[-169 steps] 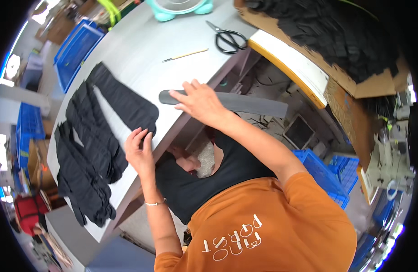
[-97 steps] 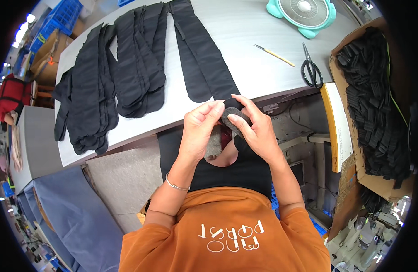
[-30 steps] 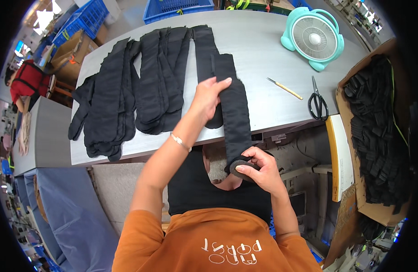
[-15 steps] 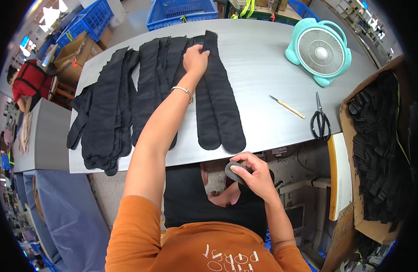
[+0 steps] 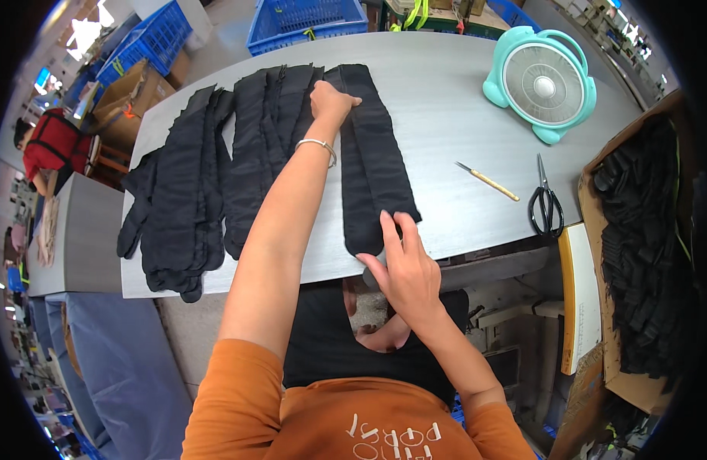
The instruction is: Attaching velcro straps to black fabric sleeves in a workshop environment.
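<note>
The black cloth strip [image 5: 378, 146] lies on the counter [image 5: 449, 100], its long axis running between the hands: the left hand [image 5: 332, 103] at its far end, whether gripping I cannot tell; the right hand [image 5: 408, 268], fingers apart, at its near end.

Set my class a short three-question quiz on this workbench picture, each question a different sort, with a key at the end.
1. Multiple choice: which hand is at the far ends of the two overlapping black strips? (a) left hand; (b) right hand.
2. Fill in: on the table, a turquoise ____ stands farther from the person than the scissors.
3. True or false: the right hand is gripping the scissors.
Key: 1, a; 2, fan; 3, false, the scissors lie on the table, apart from both hands.
</note>
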The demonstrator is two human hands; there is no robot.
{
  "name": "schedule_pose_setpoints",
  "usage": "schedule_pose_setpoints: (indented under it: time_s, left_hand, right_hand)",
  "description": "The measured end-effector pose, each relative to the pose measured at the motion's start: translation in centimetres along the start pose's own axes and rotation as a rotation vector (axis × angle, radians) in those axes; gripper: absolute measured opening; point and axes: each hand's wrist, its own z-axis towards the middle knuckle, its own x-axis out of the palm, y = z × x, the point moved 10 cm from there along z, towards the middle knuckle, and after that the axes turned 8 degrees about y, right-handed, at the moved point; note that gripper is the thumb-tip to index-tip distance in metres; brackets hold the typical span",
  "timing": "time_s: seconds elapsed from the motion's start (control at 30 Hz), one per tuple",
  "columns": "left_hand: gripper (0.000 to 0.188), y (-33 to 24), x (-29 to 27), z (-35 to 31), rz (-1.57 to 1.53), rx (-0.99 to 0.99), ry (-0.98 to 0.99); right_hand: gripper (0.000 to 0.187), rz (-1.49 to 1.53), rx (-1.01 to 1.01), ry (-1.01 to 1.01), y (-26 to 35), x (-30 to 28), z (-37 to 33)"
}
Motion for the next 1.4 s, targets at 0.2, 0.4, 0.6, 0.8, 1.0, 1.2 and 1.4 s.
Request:
schedule_pose_setpoints:
  time_s: [0.2,0.4,0.6,0.8,1.0,1.2,1.4]
  left_hand:
    - [0.054,1.7,0.8,0.3,-0.103,-0.132,0.069]
    - [0.056,2.2,0.7,-0.1,-0.27,-0.078,0.021]
    - [0.086,1.4,0.2,-3.1,-0.463,-0.056,0.002]
    - [0.082,-0.9,-3.9,-4.3,-0.417,0.098,-0.204]
    - [0.072,-9.6,-7.7,-6.2,-0.177,0.43,-0.308]
    - [0.098,-9.5,0.6,-3.5,-0.049,0.529,-0.084]
    - [0.099,-5.6,11.4,-9.1,0.518,0.73,0.122]
  right_hand:
    - [0.093,-0.187,0.08,-0.057,0.6,-0.8,1.7]
    - [0.078,-0.269,0.204,0.111,-1.3,2.1,0.1]
    - [0.045,-0.315,0.32,0.065,-5.3,0.3,-2.3]
    - [0.019,-0.169,0.248,0.143,-7.4,-0.1,-0.4]
    - [0.021,0.864,0.569,0.428,-7.7,1.8,-0.8]
    - [0.035,1.463,0.85,0.258,-9.5,4.6,-2.9]
    - [0.039,0.898,0.674,-0.157,-13.4,-1.7,-5.6]
